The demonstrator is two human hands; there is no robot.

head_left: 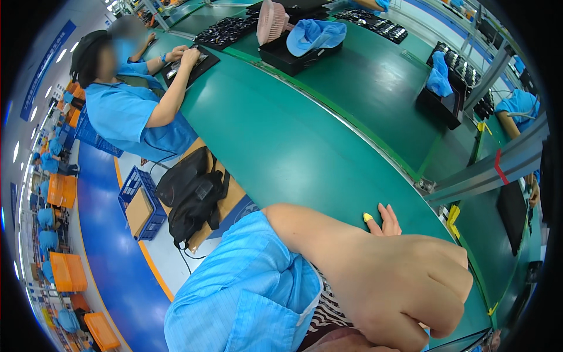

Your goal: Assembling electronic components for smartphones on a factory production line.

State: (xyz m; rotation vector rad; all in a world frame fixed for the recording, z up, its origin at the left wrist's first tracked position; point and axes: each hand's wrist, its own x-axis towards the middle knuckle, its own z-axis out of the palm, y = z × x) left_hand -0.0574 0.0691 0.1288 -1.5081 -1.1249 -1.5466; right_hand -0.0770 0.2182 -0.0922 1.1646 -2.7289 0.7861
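Observation:
My left hand (404,287) is raised close in front of me at the lower right, its forearm crossing from the blue sleeve (246,293). Its fingers are curled down, and whatever they may hold is hidden beneath the back of the hand. Past the left wrist, only the fingers of my right hand (389,222) show above the green work surface (281,152). They are stretched out, with a yellow finger cot (368,217) on one tip. My left arm covers the rest of that hand.
At the far left a co-worker (129,105) handles a dark tray (199,67). Across the metal rail stand a black bin (299,58) with a blue cap (316,36) and a pink fan (272,22). A metal post (492,176) rises at right. Black bags (193,188) lie left of my sleeve.

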